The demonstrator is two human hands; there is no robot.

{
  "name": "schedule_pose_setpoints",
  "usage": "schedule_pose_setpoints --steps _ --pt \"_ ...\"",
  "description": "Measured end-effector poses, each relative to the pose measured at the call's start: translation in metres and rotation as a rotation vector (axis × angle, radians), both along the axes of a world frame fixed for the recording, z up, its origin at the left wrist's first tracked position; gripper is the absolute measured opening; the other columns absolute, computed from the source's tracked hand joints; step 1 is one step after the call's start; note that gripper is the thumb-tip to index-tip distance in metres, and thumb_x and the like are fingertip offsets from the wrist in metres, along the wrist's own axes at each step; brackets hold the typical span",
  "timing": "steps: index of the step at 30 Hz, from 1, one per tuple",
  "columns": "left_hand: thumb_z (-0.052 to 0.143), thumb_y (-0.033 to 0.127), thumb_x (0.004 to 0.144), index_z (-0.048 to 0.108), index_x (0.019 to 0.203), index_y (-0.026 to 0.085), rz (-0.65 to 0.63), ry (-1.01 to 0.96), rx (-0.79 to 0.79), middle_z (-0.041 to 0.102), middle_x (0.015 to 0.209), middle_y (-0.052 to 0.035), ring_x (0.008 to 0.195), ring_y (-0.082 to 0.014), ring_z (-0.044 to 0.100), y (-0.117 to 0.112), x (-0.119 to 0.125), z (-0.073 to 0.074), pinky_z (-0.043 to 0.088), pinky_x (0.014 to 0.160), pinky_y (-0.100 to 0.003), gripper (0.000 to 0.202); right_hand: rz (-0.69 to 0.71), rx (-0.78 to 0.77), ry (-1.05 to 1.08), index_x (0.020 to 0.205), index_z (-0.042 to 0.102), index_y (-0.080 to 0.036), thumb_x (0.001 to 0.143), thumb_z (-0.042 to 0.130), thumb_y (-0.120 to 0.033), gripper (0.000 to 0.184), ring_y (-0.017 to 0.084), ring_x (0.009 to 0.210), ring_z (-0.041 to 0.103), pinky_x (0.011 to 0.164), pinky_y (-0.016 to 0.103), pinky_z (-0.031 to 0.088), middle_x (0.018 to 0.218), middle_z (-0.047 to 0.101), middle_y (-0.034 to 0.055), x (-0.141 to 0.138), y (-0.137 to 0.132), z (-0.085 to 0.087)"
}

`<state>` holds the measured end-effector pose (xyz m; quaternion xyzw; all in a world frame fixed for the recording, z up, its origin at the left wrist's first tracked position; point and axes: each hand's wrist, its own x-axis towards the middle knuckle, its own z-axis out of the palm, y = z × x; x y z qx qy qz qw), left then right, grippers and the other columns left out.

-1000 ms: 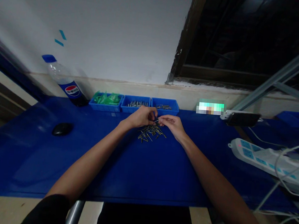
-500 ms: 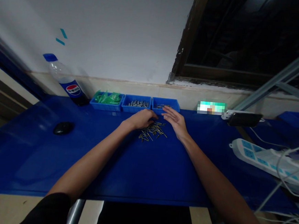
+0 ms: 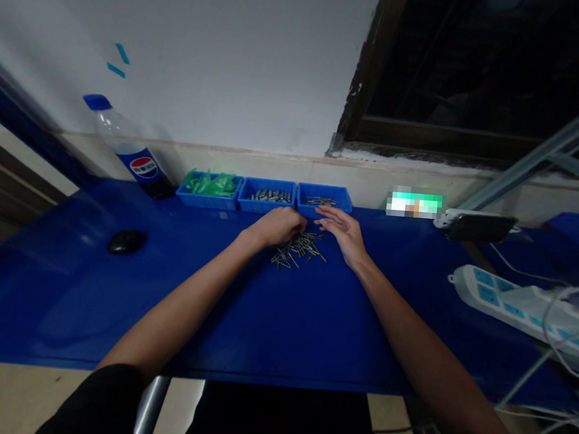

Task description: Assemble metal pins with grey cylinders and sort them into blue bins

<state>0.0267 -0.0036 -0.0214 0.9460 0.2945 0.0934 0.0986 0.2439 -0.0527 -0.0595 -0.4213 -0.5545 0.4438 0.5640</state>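
A loose pile of thin metal pins with brass-coloured parts (image 3: 301, 246) lies on the blue tabletop (image 3: 281, 323). At the pile's upper left, my left hand (image 3: 279, 225) is closed with its fingers curled down. Whatever those fingers hold is hidden. On the pile's right side my right hand (image 3: 344, 233) is open, its fingers stretched toward the left and nothing seen in them. Just beyond the right fingertips stands a blue bin (image 3: 342, 198) with several similar pins inside.
Left of that bin stand a bin of grey metal pieces (image 3: 266, 207) and a bin of green plastic (image 3: 208, 201). A cola bottle (image 3: 145, 169) and black mouse (image 3: 125, 241) are on the left. A phone (image 3: 482, 228) and white power strip (image 3: 503, 301) with cables occupy the right.
My left hand's fingers have curled in more tightly by the pile. My right hand stays nearly in place beside it. The whole view has shifted slightly.
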Motion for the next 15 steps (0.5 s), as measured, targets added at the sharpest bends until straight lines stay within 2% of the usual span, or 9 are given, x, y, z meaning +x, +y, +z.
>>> schedule_pose_setpoints --steps 4,9,12,15 --pt "0.053 0.009 0.092 0.075 0.108 0.014 -0.002 -0.010 0.021 0.076 0.100 -0.0125 0.087 -0.0204 0.071 -0.003 0.000 0.003 0.051 0.077 -0.031 0.027 -0.008 -0.010 -0.008 0.116 0.077 -0.026 0.080 0.080 -0.041 0.040 0.027 0.102 0.076 0.088 0.043 0.060 0.123 0.079 0.0096 -0.001 -0.001 0.001" --pt "0.057 0.012 0.094 0.075 0.118 0.016 -0.103 -0.105 -0.015 0.076 0.117 -0.0124 0.107 -0.0235 0.072 -0.004 0.006 0.000 0.054 0.096 -0.036 0.031 -0.042 -0.014 0.017 0.113 0.077 -0.027 0.079 0.081 -0.041 0.037 0.026 0.097 0.076 0.085 0.041 0.059 0.120 0.080 0.0087 -0.001 0.000 0.002" --pt "0.057 0.010 0.092 0.078 0.114 0.020 -0.151 -0.120 -0.071 0.078 0.115 -0.0105 0.109 -0.0235 0.072 -0.004 0.010 -0.004 0.055 0.097 -0.036 0.032 -0.072 -0.018 0.034 0.112 0.078 -0.026 0.078 0.081 -0.040 0.037 0.025 0.094 0.076 0.082 0.040 0.059 0.118 0.080 0.0085 0.001 0.000 0.002" --pt "0.058 0.009 0.088 0.081 0.104 0.021 -0.117 -0.148 -0.111 0.080 0.105 -0.0100 0.102 -0.0241 0.074 -0.004 0.011 -0.006 0.056 0.092 -0.036 0.030 -0.083 -0.021 0.038 0.112 0.078 -0.026 0.078 0.080 -0.040 0.036 0.025 0.093 0.076 0.081 0.039 0.059 0.117 0.080 0.0082 0.002 0.001 0.003"
